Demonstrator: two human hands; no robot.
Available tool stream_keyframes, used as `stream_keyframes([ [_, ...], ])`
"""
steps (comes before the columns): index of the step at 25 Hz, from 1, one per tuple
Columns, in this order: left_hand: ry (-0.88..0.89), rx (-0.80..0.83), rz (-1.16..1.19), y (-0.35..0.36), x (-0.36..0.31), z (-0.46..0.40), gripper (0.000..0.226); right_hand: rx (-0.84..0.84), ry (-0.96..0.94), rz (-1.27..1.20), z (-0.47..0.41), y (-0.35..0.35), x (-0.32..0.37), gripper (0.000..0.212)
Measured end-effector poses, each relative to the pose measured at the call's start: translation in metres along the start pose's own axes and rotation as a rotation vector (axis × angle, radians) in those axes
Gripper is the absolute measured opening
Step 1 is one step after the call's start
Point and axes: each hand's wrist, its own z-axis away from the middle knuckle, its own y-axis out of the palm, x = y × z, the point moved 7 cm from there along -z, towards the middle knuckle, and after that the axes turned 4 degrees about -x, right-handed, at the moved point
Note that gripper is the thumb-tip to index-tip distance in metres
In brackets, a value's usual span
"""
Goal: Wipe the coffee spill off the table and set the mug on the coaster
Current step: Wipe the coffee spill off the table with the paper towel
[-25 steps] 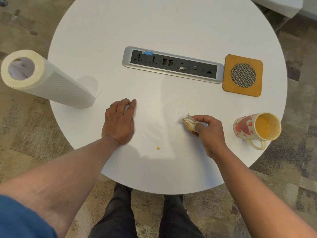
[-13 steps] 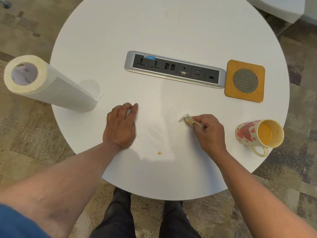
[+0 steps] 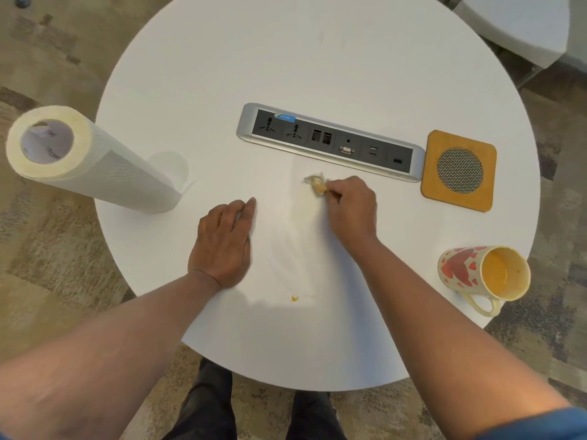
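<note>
Now the right hand (image 3: 351, 206), pinching the stained tissue (image 3: 317, 185), has wiped toward the socket strip (image 3: 330, 142).

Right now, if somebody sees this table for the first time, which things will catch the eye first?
Probably the right hand at the table's centre, pinching a stained, crumpled paper towel just in front of the power socket strip. Next, the heart-patterned mug lying on its side at the right edge, apart from the wooden coaster beyond it. A small yellow-brown drop sits near the front edge.
</note>
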Motion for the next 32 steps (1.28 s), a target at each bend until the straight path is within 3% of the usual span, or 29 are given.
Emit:
stream_keyframes([
  [9,-0.016,0.026,0.034,-0.004,0.0,0.0,0.067,0.347,-0.404,-0.074,0.076,0.039,0.046,0.033],
  [15,-0.022,0.034,0.032,-0.004,-0.001,0.0,0.066,0.524,-0.553,0.044,0.124,0.04,0.032,0.056],
  [22,-0.027,0.062,0.026,-0.002,-0.002,0.002,0.066,0.632,-0.715,0.115,0.158,0.007,0.001,0.058],
  [25,-0.027,0.071,0.022,-0.001,-0.002,0.002,0.067,0.5,-0.459,0.0,0.138,-0.018,-0.028,0.04],
  [29,-0.028,0.07,0.019,-0.001,-0.001,0.002,0.066,0.181,0.214,-0.292,0.098,-0.045,-0.074,0.019],
  [32,-0.027,0.072,0.018,-0.001,-0.001,0.002,0.065,0.073,0.353,-0.306,0.08,-0.057,-0.085,0.018],
])
